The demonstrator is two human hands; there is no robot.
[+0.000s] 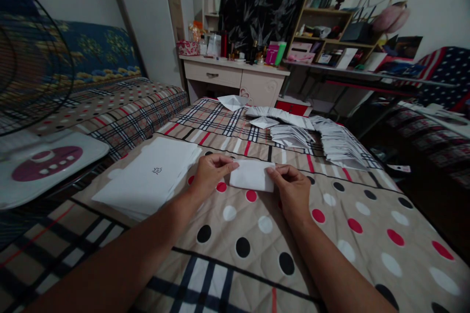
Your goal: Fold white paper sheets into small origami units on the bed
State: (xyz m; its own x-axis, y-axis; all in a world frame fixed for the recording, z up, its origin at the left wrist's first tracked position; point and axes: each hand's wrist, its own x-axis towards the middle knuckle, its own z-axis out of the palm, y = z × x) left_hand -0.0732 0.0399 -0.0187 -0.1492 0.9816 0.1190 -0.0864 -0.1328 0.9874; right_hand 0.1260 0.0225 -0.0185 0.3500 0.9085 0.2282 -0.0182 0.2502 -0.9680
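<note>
A small folded sheet of white paper [252, 176] is held up between both hands, just above the dotted bedspread. My left hand [213, 172] pinches its upper left corner between thumb and fingers. At the right edge, my right hand [293, 186] grips it the same way, thumb on the near face. Left of my left hand lies a stack of flat white sheets [147, 171], the top one bearing a small dark printed mark. Beyond my hands sit several piles of folded white papers [340, 142], and a folded paper boat shape [232, 102] rests farther back.
The bed's patterned cover [242, 225] has dots, stripes and plaid. A fan [29, 49] and a white base with a purple panel [51, 164] stand at the left. A cluttered dresser [220, 76] and a shelved desk [330, 66] stand behind the bed.
</note>
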